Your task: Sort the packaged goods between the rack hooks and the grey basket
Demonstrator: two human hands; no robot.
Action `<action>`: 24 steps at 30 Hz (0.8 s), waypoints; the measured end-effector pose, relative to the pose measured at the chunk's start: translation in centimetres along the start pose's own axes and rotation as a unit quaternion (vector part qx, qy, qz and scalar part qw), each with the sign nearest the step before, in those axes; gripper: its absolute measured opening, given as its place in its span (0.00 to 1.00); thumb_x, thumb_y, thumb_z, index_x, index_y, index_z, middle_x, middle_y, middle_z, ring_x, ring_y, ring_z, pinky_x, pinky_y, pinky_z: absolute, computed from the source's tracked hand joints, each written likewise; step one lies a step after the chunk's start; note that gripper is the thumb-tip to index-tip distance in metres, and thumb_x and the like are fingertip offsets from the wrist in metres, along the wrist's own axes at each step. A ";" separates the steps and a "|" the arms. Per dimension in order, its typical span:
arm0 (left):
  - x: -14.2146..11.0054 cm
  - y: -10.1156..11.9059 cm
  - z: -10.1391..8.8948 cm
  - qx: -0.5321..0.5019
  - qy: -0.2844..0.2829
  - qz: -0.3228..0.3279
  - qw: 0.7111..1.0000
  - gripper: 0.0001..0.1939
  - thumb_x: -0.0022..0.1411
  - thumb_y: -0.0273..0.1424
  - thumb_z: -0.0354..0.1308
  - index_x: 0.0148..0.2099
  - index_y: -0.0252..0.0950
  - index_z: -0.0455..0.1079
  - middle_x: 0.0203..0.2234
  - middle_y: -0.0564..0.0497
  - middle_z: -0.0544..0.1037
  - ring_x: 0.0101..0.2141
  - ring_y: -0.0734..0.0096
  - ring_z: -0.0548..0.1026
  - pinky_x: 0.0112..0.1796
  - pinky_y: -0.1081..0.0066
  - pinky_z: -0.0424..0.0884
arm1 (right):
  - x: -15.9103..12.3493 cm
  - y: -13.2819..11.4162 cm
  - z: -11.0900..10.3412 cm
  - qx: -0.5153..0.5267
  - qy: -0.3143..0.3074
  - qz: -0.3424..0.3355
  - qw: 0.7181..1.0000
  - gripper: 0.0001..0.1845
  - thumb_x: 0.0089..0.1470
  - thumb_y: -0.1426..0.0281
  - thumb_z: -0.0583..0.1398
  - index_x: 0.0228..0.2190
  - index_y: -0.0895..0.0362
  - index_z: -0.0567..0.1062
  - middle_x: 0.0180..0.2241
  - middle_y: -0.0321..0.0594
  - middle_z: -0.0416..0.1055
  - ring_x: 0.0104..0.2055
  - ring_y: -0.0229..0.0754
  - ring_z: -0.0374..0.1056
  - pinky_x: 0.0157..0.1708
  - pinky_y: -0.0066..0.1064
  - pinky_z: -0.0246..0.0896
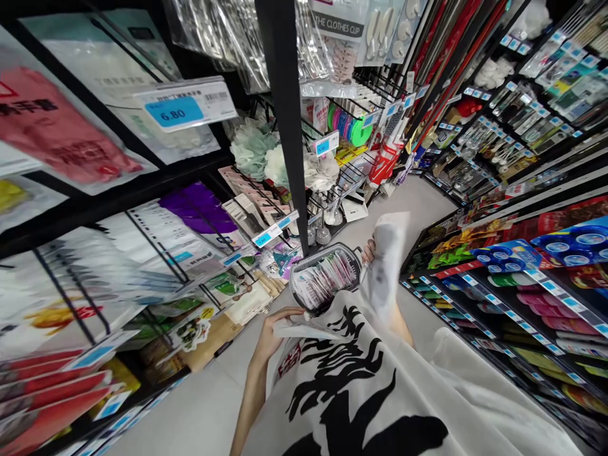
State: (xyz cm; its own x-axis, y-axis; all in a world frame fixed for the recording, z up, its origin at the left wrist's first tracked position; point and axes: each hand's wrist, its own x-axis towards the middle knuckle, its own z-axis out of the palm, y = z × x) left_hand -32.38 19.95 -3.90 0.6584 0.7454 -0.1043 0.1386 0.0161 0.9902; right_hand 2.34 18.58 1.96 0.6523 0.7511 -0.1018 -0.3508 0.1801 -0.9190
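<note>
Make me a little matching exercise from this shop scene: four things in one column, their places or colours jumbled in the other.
1. Plastic basket
2. 6.80 price tag
3. Ruffled bath puffs
4. Wearer's shirt

A. White with bold black print
B. Between the left hand and right hand
C. Pale green and cream, beside a black post
D. Blue and white, at upper left

Right pairs: 1-B, 2-D, 3-C, 4-A

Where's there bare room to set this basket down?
Bare grey floor shows ahead, between the hanging red packs and right-hand shelves; more lies between the left-hand racks and left forearm. The basket is crowded with packets; so are the racks.
</note>
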 end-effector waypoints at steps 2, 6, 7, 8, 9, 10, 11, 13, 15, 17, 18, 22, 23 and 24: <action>0.0 -0.4 -0.1 0.006 -0.002 -0.003 1.000 0.12 0.62 0.35 0.59 0.43 0.42 0.83 0.43 0.43 0.85 0.44 0.49 0.82 0.45 0.57 0.77 | 0.2 0.6 -0.2 0.050 -0.009 -0.044 0.998 0.29 0.63 0.54 0.39 0.36 0.55 0.73 0.19 0.18 0.47 0.13 0.29 0.33 0.18 0.24 0.43; 0.3 -1.8 -0.5 0.023 -0.021 -0.002 1.000 0.14 0.62 0.37 0.59 0.43 0.40 0.83 0.44 0.42 0.85 0.46 0.48 0.81 0.43 0.59 0.76 | -0.4 1.0 -0.3 0.108 -0.037 -0.095 0.989 0.26 0.64 0.51 0.44 0.39 0.54 0.73 0.20 0.18 0.39 0.18 0.32 0.20 0.16 0.27 0.35; 0.4 -2.1 -0.6 0.025 -0.028 -0.002 0.999 0.14 0.62 0.38 0.59 0.44 0.39 0.83 0.44 0.42 0.85 0.46 0.48 0.81 0.42 0.59 0.76 | -0.7 0.9 -0.3 0.117 -0.047 -0.094 0.988 0.24 0.65 0.51 0.46 0.40 0.53 0.74 0.20 0.19 0.39 0.19 0.33 0.20 0.17 0.27 0.36; 0.5 -2.4 -0.6 0.027 -0.031 -0.003 0.999 0.14 0.62 0.38 0.60 0.43 0.39 0.83 0.45 0.41 0.85 0.45 0.49 0.81 0.41 0.60 0.76 | -1.0 0.7 -0.2 0.125 -0.057 -0.089 0.986 0.22 0.66 0.52 0.47 0.41 0.53 0.74 0.21 0.19 0.40 0.19 0.33 0.20 0.17 0.28 0.37; 0.6 -2.6 -0.6 0.028 -0.032 -0.004 0.999 0.14 0.61 0.39 0.60 0.43 0.39 0.83 0.45 0.41 0.85 0.45 0.49 0.81 0.41 0.60 0.76 | -1.3 0.5 -0.2 0.134 -0.065 -0.082 0.985 0.20 0.66 0.54 0.49 0.42 0.52 0.74 0.21 0.20 0.41 0.19 0.34 0.21 0.18 0.29 0.39; 0.7 -2.7 -0.5 0.029 -0.032 -0.004 0.999 0.14 0.61 0.39 0.60 0.43 0.40 0.83 0.45 0.41 0.85 0.45 0.50 0.81 0.42 0.60 0.76 | -1.6 0.3 -0.2 0.143 -0.072 -0.073 0.984 0.18 0.67 0.55 0.50 0.43 0.52 0.74 0.21 0.20 0.43 0.20 0.35 0.21 0.19 0.30 0.39; 0.7 -2.7 -0.5 0.030 -0.030 -0.002 0.999 0.13 0.61 0.39 0.59 0.42 0.41 0.83 0.44 0.42 0.85 0.45 0.51 0.82 0.43 0.59 0.76 | -1.9 0.0 -0.1 0.152 -0.077 -0.063 0.983 0.17 0.68 0.56 0.50 0.43 0.52 0.74 0.21 0.21 0.44 0.20 0.35 0.22 0.20 0.30 0.40; 0.8 -2.5 -0.3 0.032 -0.028 0.002 0.999 0.12 0.60 0.38 0.59 0.41 0.44 0.83 0.44 0.44 0.85 0.45 0.51 0.82 0.45 0.59 0.76 | -2.3 -0.3 0.0 0.170 -0.081 -0.044 0.981 0.16 0.68 0.57 0.50 0.43 0.51 0.73 0.21 0.21 0.45 0.21 0.36 0.22 0.20 0.31 0.39; 0.7 -2.3 -0.2 0.033 -0.027 -0.002 0.999 0.12 0.60 0.37 0.60 0.41 0.45 0.83 0.43 0.44 0.85 0.45 0.50 0.82 0.44 0.58 0.76 | -2.6 -0.5 0.3 0.184 -0.083 -0.023 0.979 0.15 0.68 0.57 0.51 0.41 0.51 0.72 0.21 0.22 0.45 0.22 0.37 0.23 0.21 0.31 0.38; 0.6 -2.0 -0.1 0.036 -0.028 -0.013 0.999 0.12 0.60 0.37 0.60 0.42 0.43 0.83 0.43 0.44 0.85 0.45 0.48 0.81 0.45 0.56 0.76 | -2.6 -0.7 0.6 0.195 -0.082 -0.004 0.977 0.13 0.68 0.58 0.53 0.39 0.51 0.72 0.21 0.23 0.44 0.23 0.38 0.24 0.22 0.31 0.38; 0.5 -1.9 0.0 0.037 -0.028 -0.017 0.999 0.13 0.60 0.37 0.60 0.42 0.42 0.83 0.43 0.44 0.85 0.45 0.47 0.81 0.45 0.55 0.76 | -2.6 -0.8 0.7 0.200 -0.081 0.005 0.976 0.12 0.67 0.58 0.54 0.38 0.51 0.72 0.20 0.23 0.45 0.23 0.38 0.25 0.23 0.32 0.38; 0.4 -1.6 0.2 0.037 -0.010 -0.011 0.999 0.12 0.60 0.37 0.60 0.41 0.46 0.83 0.40 0.46 0.85 0.43 0.47 0.82 0.44 0.53 0.77 | -2.5 -1.3 1.2 0.206 -0.073 0.032 0.975 0.12 0.65 0.56 0.56 0.36 0.50 0.71 0.20 0.24 0.46 0.23 0.39 0.28 0.24 0.32 0.40; 0.4 -1.5 0.3 0.036 -0.005 -0.008 0.999 0.11 0.59 0.37 0.60 0.40 0.47 0.83 0.40 0.46 0.85 0.42 0.47 0.82 0.44 0.53 0.78 | -2.5 -1.5 1.3 0.205 -0.072 0.038 0.975 0.12 0.65 0.55 0.56 0.36 0.50 0.71 0.20 0.24 0.45 0.23 0.39 0.28 0.24 0.32 0.40; 0.4 -1.3 0.3 0.035 -0.001 -0.007 0.999 0.11 0.59 0.37 0.60 0.40 0.47 0.83 0.39 0.46 0.86 0.42 0.47 0.82 0.43 0.54 0.78 | -2.5 -1.7 1.4 0.202 -0.071 0.043 0.976 0.12 0.64 0.55 0.57 0.35 0.49 0.70 0.20 0.25 0.45 0.23 0.39 0.28 0.25 0.32 0.40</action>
State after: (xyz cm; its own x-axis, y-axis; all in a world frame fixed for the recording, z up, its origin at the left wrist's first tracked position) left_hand -32.06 20.05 -5.28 0.6582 0.7436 -0.1177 0.1987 -0.0207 0.9798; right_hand 0.38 17.26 4.33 0.5191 0.8499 -0.0906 -0.6547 0.3273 -0.6814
